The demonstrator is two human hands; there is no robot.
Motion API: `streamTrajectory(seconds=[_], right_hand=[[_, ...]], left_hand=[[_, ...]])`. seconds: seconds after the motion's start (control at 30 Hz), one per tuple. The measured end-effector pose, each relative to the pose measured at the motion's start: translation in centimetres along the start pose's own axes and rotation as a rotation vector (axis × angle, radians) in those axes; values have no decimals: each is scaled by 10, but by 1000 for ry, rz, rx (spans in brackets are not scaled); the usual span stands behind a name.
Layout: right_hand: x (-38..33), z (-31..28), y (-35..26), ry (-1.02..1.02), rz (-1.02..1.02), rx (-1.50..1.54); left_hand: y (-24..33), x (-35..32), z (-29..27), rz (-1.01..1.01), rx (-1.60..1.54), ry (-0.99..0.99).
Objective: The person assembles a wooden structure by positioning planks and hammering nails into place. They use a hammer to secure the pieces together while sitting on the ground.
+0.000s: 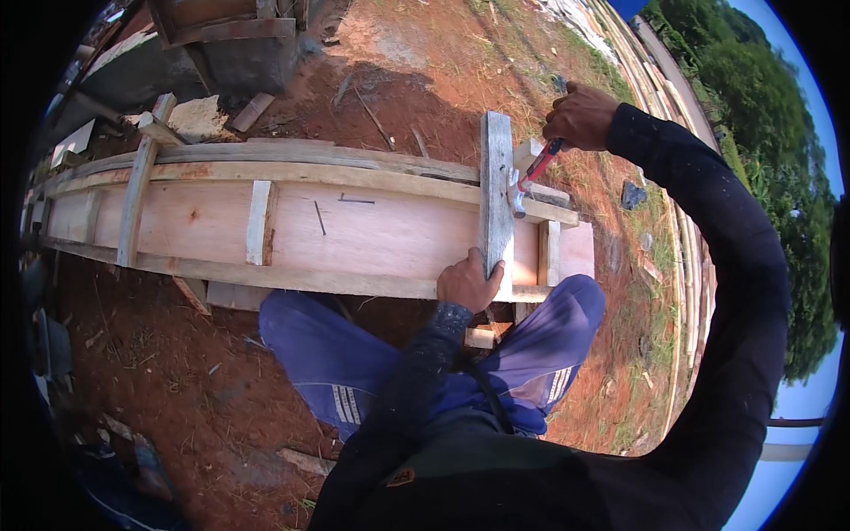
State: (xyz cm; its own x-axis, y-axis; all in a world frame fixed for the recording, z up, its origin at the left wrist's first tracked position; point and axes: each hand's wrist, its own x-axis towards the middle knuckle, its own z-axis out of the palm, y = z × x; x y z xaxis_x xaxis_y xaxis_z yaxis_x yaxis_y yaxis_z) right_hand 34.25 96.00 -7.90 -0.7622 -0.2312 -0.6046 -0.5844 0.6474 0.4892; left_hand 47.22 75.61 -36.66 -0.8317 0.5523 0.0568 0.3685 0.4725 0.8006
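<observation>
A short grey wooden board point(498, 195) lies across the long wooden frame point(354, 170) close to its right end. My left hand point(469, 281) grips the board's near end, with the thumb along its right edge. My right hand point(580, 115) is closed around the red handle of a hammer point(540, 163). The hammer's metal head is over the right side of the board; whether it touches the wood I cannot tell. Left of the board, one nail point(320, 218) and another nail point(357, 200) rest on the pale plywood panel point(407, 226) inside the frame.
Further crosspieces point(260, 221) span the frame, and one longer batten point(135, 199) crosses at the left. My knees point(567, 319) are against the near side. Red soil point(195, 389) with wood scraps surrounds it. Bamboo poles point(686, 265) run along the right; a concrete block structure point(235, 66) stands far left.
</observation>
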Motion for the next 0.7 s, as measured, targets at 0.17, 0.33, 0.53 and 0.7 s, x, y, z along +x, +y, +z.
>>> streamTrajectory(seconds=[0.17, 0.33, 0.53, 0.7], right_hand=[[11, -13, 0, -12, -88, 13], [29, 6, 22, 58, -72, 48], [31, 9, 32, 120, -30, 11], [33, -3, 10, 77, 168, -26]], left_hand=[[3, 0, -3, -32, 11, -10], [2, 0, -1, -19, -21, 35], [0, 1, 1, -26, -5, 3], [-2, 3, -1, -14, 8, 7]])
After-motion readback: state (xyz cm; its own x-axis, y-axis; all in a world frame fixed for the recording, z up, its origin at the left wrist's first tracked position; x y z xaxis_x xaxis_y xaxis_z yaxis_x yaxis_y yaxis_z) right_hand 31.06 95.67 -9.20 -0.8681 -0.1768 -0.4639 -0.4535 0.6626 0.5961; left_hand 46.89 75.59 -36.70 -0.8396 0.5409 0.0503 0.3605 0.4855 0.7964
